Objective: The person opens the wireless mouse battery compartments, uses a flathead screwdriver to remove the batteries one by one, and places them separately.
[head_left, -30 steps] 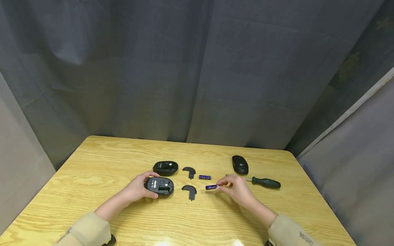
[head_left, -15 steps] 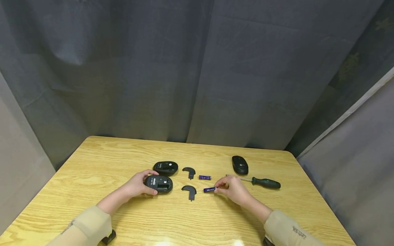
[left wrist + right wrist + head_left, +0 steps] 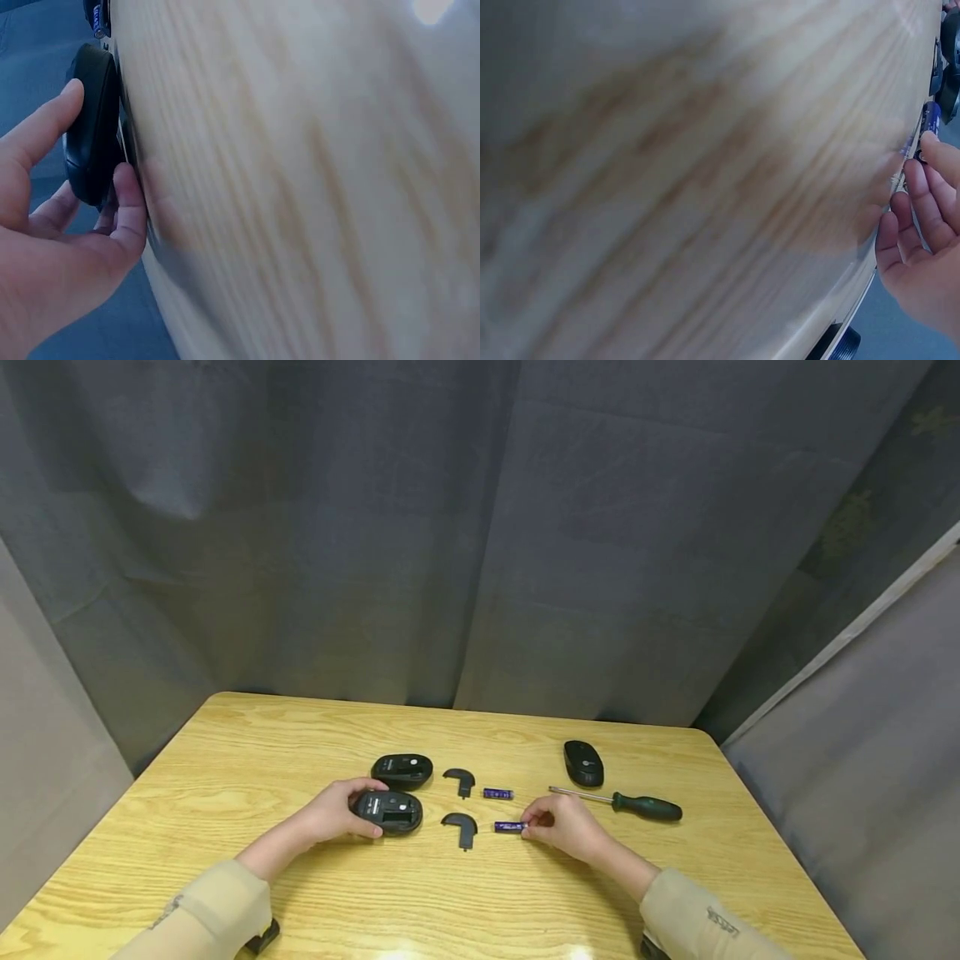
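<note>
My left hand (image 3: 330,814) holds a black computer mouse (image 3: 378,810) by its left end, underside up, with the battery slot bare. In the left wrist view the thumb presses one side of this mouse (image 3: 91,131) and the fingers curl under its end. Thumb and fingertips of my right hand (image 3: 572,831) pinch one end of a purple battery (image 3: 507,827), which lies level close to the tabletop. Just left of that battery is a dark battery cover (image 3: 467,828). A second purple battery (image 3: 498,794) lies a little farther back.
Behind the held mouse, another upturned mouse (image 3: 390,770) has its slot bare too, with a second battery cover (image 3: 462,779) beside it. A third mouse (image 3: 583,764) and a green-handled screwdriver (image 3: 648,808) lie on the right of the wooden table (image 3: 420,902).
The right hand has brought the pinched battery slightly left and toward the table's front, lower and level. The left hand and its mouse have shifted only a little.
</note>
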Demonstrator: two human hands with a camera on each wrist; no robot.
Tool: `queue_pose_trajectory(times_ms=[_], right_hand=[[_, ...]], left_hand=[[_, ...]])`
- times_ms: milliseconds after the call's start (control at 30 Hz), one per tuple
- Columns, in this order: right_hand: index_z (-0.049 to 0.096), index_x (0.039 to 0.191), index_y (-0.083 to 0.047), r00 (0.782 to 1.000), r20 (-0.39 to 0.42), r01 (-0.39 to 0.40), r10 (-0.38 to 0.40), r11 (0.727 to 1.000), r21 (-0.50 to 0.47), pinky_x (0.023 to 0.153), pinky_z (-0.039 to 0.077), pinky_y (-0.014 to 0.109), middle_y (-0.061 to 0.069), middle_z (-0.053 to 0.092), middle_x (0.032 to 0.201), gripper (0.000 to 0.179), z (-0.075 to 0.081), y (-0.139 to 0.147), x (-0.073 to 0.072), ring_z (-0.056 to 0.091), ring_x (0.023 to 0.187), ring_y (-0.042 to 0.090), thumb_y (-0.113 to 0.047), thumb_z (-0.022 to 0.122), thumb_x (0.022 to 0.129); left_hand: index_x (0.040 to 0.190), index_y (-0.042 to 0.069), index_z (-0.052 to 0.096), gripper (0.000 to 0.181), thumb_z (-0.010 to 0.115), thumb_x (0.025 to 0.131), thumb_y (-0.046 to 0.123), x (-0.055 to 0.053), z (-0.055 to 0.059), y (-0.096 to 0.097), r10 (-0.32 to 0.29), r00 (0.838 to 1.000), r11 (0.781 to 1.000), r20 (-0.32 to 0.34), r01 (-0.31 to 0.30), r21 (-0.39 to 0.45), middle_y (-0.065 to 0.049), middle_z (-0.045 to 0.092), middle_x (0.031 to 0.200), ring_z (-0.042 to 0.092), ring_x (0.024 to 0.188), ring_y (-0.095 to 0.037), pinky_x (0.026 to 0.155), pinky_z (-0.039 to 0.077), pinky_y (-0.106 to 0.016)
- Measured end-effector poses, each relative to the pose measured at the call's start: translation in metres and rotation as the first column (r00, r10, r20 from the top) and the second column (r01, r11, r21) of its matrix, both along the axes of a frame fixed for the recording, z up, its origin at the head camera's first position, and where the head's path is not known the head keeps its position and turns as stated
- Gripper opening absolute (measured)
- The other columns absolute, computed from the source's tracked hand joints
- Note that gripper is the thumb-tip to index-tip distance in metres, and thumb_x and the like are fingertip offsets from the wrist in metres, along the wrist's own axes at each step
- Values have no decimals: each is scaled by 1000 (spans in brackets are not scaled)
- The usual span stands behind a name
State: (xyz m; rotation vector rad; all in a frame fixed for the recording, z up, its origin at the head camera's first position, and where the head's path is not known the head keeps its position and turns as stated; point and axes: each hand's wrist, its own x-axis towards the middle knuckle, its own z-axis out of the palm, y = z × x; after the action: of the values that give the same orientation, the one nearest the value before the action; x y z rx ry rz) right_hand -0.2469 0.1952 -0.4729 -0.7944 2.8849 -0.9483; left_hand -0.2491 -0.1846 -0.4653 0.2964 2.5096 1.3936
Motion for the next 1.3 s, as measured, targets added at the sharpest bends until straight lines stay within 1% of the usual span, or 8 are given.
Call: queue_pose_trajectory(times_ms=[167, 233, 367, 600, 800, 1033, 1167, 1300], right_hand=[[71, 82, -13, 1000, -5, -5, 5, 1000, 19, 57, 49, 17, -10, 63, 73, 9, -1, -1, -2, 54, 65, 3, -13, 78, 77], [71, 82, -13, 1000, -10, -10, 11, 1000, 25, 57, 49, 17, -10, 63, 74, 9, -2, -1, -3, 54, 66, 3, -13, 78, 76], [71, 82, -13, 1000, -11, -24, 25, 999, 21, 57, 49, 17, -9, 63, 75, 10, -2, -1, -3, 54, 66, 2, -14, 78, 76], [71, 86, -13, 1000, 10, -28, 28, 999, 17, 60, 50, 17, -8, 64, 77, 11, -1, 0, -4, 55, 68, 2, -15, 78, 77], [71, 90, -14, 998, 47, -37, 36, 999, 23, 62, 51, 19, -8, 65, 80, 13, 2, 2, -4, 56, 72, 3, -16, 77, 78], [71, 94, -14, 997, 63, -53, 52, 999, 14, 65, 52, 19, -4, 68, 88, 15, 4, 4, -3, 59, 77, 6, -17, 76, 80], [71, 96, -13, 995, 81, -51, 51, 999, 2, 69, 53, 22, -1, 68, 93, 17, 7, 6, -2, 61, 82, 12, -18, 75, 80], [70, 100, -10, 993, 105, -43, 45, 999, -20, 70, 53, 25, 1, 67, 96, 22, 13, 9, 0, 60, 86, 20, -21, 74, 81]], left_hand=[[122, 12, 60, 67, 88, 61, 15, 2, 0, 5, 19, 999, 996, -39, -22, -91, -10, 63, 113, 59, 101, -21, 91, 49, -42], [123, 10, 59, 69, 88, 61, 15, 2, -1, 7, 25, 999, 994, -47, -29, -108, -10, 63, 112, 59, 100, -21, 90, 49, -43], [123, 6, 57, 68, 87, 62, 14, 4, 0, 7, 47, 998, 992, -41, -52, -113, -9, 63, 109, 58, 99, -20, 90, 49, -41], [124, 3, 56, 67, 85, 65, 11, 4, 4, 4, 43, 999, 993, -30, -46, -106, -7, 61, 104, 56, 95, -20, 85, 49, -39], [125, 3, 55, 67, 85, 65, 11, 7, 7, 1, 59, 998, 992, -30, -62, -106, -8, 62, 110, 58, 100, -21, 90, 49, -44], [127, 3, 54, 67, 84, 68, 12, 11, 14, -3, 70, 996, 990, -56, -76, -120, -14, 59, 122, 57, 109, -30, 95, 48, -47], [129, 5, 53, 65, 82, 71, 13, 13, 19, -3, 69, 995, 989, -77, -78, -126, -14, 56, 127, 54, 114, -34, 96, 48, -48], [131, 6, 50, 66, 80, 73, 14, 15, 25, -1, 51, 993, 992, -105, -63, -107, -15, 55, 129, 52, 117, -35, 94, 49, -46]])
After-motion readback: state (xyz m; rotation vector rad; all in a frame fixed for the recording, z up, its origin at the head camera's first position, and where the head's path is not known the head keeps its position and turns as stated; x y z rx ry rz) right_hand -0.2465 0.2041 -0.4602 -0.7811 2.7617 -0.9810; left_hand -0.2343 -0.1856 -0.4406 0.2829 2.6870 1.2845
